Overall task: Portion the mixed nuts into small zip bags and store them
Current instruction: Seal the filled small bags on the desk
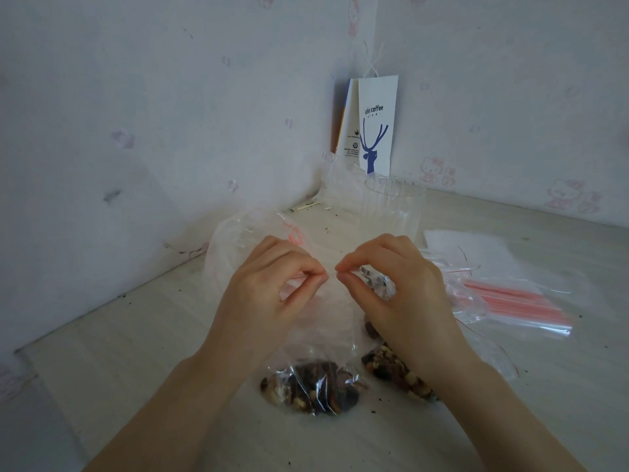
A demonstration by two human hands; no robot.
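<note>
Both hands are raised over the pale table, fingertips almost meeting. My left hand [269, 287] and my right hand [394, 284] each pinch the top edge of a small clear zip bag [326, 321] that hangs between them. Mixed nuts [316, 386] fill its bottom, which rests on the table. A second filled bag of nuts [391, 369] lies under my right wrist, partly hidden. More nuts [383, 284] show in clear plastic behind my right fingers.
A stack of empty zip bags [517, 301] with pink strips lies right. A clear glass cup [391, 206] stands behind the hands, a large clear bag [235, 240] to its left. A white paper coffee bag [374, 127] leans in the wall corner. Crumbs dot the table [136, 335].
</note>
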